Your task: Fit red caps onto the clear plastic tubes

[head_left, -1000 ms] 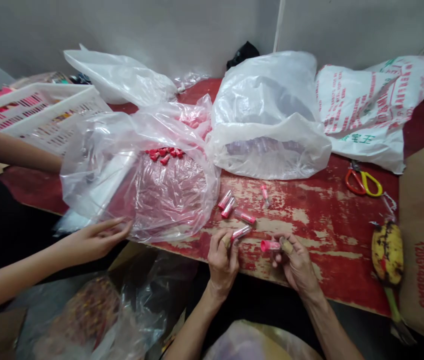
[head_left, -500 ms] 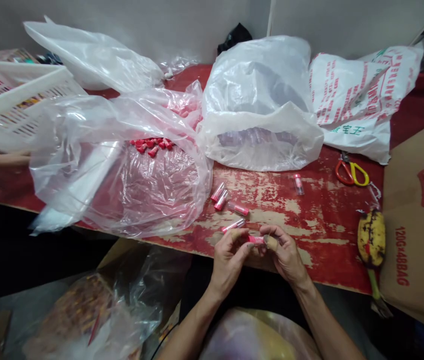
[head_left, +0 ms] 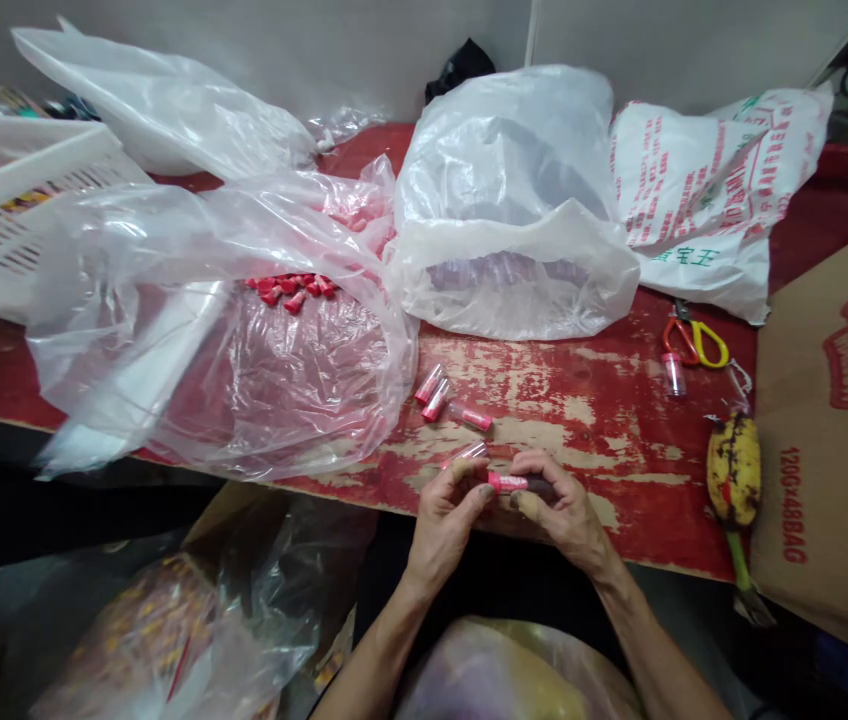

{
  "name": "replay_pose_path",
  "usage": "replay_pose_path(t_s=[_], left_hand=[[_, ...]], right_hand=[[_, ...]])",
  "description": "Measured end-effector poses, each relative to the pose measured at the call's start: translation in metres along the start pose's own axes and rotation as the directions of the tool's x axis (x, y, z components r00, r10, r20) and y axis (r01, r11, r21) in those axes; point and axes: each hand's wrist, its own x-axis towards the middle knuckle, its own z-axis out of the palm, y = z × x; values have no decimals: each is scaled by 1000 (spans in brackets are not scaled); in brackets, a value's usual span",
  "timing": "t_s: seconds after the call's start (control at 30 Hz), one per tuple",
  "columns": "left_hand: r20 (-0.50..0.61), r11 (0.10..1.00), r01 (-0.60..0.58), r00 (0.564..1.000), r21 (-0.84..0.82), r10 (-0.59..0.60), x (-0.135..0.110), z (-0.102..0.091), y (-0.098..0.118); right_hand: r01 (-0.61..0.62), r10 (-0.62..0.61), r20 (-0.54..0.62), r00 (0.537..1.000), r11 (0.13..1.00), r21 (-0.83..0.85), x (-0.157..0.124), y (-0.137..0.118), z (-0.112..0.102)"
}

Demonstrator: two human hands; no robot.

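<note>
The left hand (head_left: 443, 525) and right hand (head_left: 563, 510) meet above the near edge of a chipped, red-painted wooden desk (head_left: 581, 420), their fingers (head_left: 536, 462) together and clamped on a slim clear plastic tube with a pink band (head_left: 506, 483). Another slim tube (head_left: 467, 453) lies just beyond the left fingers. Three more pink-banded tubes (head_left: 437, 400) lie farther off on the desk. Small pink caps (head_left: 289, 287) sit within a crumpled clear plastic bag (head_left: 319, 400) to the left, and a small upright tube (head_left: 674, 375) stands beside red-and-yellow scissors (head_left: 694, 340) to the right.
</note>
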Motion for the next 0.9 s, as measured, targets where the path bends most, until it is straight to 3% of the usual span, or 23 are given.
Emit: replay_pose_path(t_s=[0.13,0.23,0.37,0.47,0.57,0.77,0.9], left_hand=[[-13,999,-12,1000,36,12,1,0,-4],[-15,999,43,999,-14,-44,1,0,-4],[-7,993,-82,997,84,83,1,-2,2],[11,971,-192,981,139,193,0,-2,4],[32,972,-197,980,129,194,0,-3,2],[-44,1000,-28,999,11,29,0,-4,-7],[-31,993,-111,993,50,112,0,-5,-7]], right_hand=[[130,-126,46,991,987,-96,2,1,-2],[164,-158,50,986,977,-139,3,-3,-4],[56,-48,55,997,986,-156,2,-3,-3],[-95,93,-23,995,988,-118,0,-1,-1],[-214,210,-53,976,972,-99,0,-2,0],[-132,144,31,989,957,-258,3,-17,-8],[-167,164,-32,986,954,-249,0,-11,-6]])
